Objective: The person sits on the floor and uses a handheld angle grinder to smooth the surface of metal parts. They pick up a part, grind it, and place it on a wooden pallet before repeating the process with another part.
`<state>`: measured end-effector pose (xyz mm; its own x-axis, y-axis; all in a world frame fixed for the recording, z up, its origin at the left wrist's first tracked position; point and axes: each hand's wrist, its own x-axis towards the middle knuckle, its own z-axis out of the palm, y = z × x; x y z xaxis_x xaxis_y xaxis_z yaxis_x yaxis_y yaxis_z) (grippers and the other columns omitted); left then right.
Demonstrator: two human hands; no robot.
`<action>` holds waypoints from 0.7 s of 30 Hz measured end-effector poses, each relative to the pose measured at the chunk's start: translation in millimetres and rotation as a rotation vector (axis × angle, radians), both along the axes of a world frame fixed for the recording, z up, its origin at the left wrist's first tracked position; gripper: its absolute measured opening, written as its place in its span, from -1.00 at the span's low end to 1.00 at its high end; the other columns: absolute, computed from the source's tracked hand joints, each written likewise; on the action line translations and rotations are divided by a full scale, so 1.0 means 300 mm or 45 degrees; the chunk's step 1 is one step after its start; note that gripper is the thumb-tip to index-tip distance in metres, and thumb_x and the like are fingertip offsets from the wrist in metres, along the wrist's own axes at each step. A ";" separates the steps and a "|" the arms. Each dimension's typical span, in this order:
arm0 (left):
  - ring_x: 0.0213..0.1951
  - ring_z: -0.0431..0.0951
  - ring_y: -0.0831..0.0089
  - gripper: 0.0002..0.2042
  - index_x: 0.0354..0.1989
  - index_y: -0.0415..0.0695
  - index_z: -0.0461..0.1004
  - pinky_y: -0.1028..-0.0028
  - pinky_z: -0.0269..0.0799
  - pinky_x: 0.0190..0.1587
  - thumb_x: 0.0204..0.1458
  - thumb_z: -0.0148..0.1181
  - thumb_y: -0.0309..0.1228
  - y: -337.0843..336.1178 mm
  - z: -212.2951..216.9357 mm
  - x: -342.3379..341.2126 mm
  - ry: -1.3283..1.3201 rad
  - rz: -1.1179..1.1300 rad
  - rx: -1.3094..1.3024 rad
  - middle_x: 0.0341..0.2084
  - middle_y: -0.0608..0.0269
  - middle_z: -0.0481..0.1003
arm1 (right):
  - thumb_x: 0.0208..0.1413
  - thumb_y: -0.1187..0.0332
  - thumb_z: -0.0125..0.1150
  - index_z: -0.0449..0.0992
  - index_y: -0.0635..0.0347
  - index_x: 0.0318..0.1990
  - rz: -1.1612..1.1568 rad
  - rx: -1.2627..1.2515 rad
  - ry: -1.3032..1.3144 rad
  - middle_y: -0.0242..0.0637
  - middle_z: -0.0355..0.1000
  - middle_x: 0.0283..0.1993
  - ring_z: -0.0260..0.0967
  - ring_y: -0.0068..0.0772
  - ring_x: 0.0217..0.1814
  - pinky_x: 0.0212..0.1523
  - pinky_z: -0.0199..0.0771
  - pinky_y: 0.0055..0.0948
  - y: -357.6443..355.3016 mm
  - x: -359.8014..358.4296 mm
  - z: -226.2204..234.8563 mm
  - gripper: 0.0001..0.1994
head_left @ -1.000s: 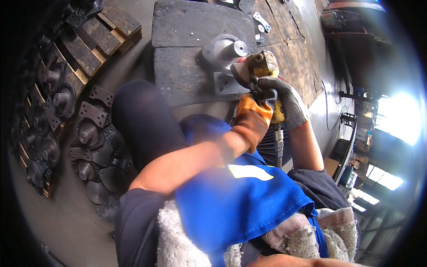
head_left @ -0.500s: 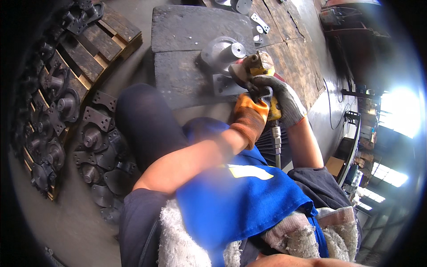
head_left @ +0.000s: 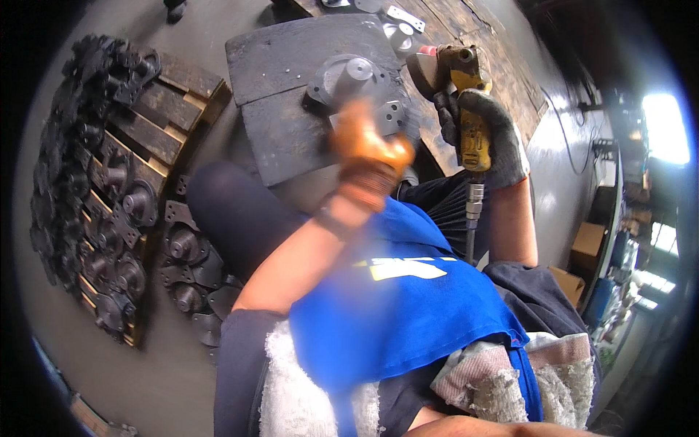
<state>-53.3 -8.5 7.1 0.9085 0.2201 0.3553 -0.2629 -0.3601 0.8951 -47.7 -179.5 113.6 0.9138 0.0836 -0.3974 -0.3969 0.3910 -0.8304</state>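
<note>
A wooden pallet (head_left: 156, 109) lies at the left, loaded with dark flanged castings (head_left: 109, 211). More castings (head_left: 191, 273) sit on the floor (head_left: 116, 379) beside it. Small metal plates (head_left: 404, 16) lie at the top. Cardboard boxes (head_left: 588, 244) stand far right.

Orange glove (head_left: 370, 156), grey glove (head_left: 489, 138), yellow grinder (head_left: 466, 87), blue shirt (head_left: 408, 313), black castings (head_left: 109, 218)

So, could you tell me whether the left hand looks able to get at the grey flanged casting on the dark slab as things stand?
Probably yes: the left hand, in an orange glove, hangs just beside the flanged casting, with nothing between them. The right hand holds the yellow grinder off to the side.
</note>
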 end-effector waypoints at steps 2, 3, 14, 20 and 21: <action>-0.07 0.53 0.07 -0.54 -0.01 -0.27 0.46 0.30 0.43 0.00 -0.04 0.34 -0.25 0.067 -0.045 0.025 0.357 0.303 -0.021 -0.20 -0.07 0.56 | 0.17 0.26 0.14 0.36 0.41 0.07 -0.120 0.019 0.042 -0.03 0.50 -0.10 0.54 -0.32 -0.23 -0.20 0.59 -0.48 -0.032 -0.028 -0.010 -0.57; -0.06 0.53 0.09 -0.49 0.04 -0.28 0.43 0.33 0.41 0.02 -0.03 0.31 -0.22 0.094 -0.082 0.046 0.597 0.288 -0.143 -0.15 -0.08 0.56 | 0.17 0.27 0.14 0.35 0.42 0.07 -0.096 0.054 0.048 -0.01 0.50 -0.09 0.54 -0.30 -0.19 -0.17 0.60 -0.46 -0.061 -0.042 -0.034 -0.58; -0.38 0.56 0.28 -0.79 -0.27 -0.22 0.53 0.28 0.42 -0.28 -0.04 0.17 -0.36 -0.029 -0.323 0.059 1.028 -0.396 -0.045 -0.37 0.08 0.61 | 0.15 0.36 0.20 0.41 0.36 0.05 0.037 0.165 0.320 -0.15 0.53 -0.14 0.54 -0.35 -0.16 -0.13 0.60 -0.46 -0.087 -0.130 -0.135 -0.65; -0.05 0.51 0.42 -0.71 -0.01 -0.18 0.48 0.42 0.43 0.04 0.10 0.13 -0.39 -0.079 -0.094 -0.082 0.337 -1.030 0.246 -0.11 0.10 0.53 | 0.17 0.32 0.17 0.52 0.37 -0.05 0.307 -0.338 -0.013 -0.21 0.54 -0.13 0.52 -0.45 -0.11 -0.02 0.53 -0.47 -0.114 -0.093 -0.168 -0.70; 0.00 0.49 0.43 -0.70 0.03 -0.18 0.46 0.43 0.41 0.09 0.14 0.11 -0.37 -0.047 0.042 -0.134 0.644 -1.100 -0.439 -0.08 0.09 0.51 | 0.19 0.33 0.14 0.52 0.37 -0.04 0.364 -0.390 -0.050 -0.21 0.53 -0.11 0.51 -0.44 -0.10 -0.01 0.52 -0.47 -0.111 -0.079 -0.180 -0.71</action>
